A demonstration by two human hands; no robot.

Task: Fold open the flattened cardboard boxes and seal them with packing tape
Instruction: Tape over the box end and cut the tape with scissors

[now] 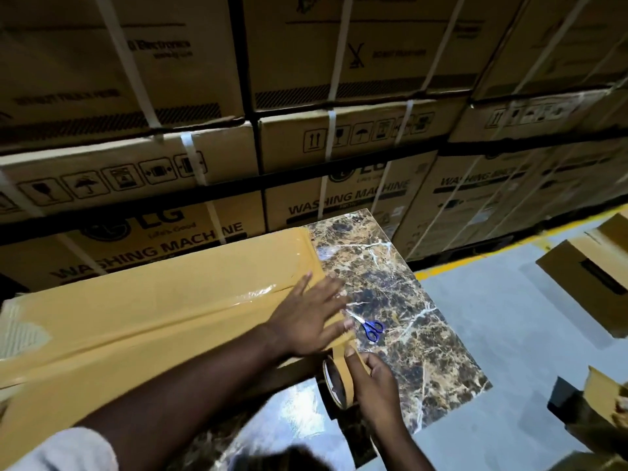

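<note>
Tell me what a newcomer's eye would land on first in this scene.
First, the tan cardboard box lying across the marble-patterned table, with the left hand pressed flat on its right end. Just below, the right hand holds a roll of brown packing tape at the box's edge, a strip running up onto the cardboard. Blue-handled scissors lie on the table beside the hands, and stacked washing machine cartons fill the background.

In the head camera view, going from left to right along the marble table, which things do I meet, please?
Cardboard box → left hand pressing its right end → blue-handled scissors → bare marble table. The right hand with the tape roll overlaps these, so I omit it.
</note>
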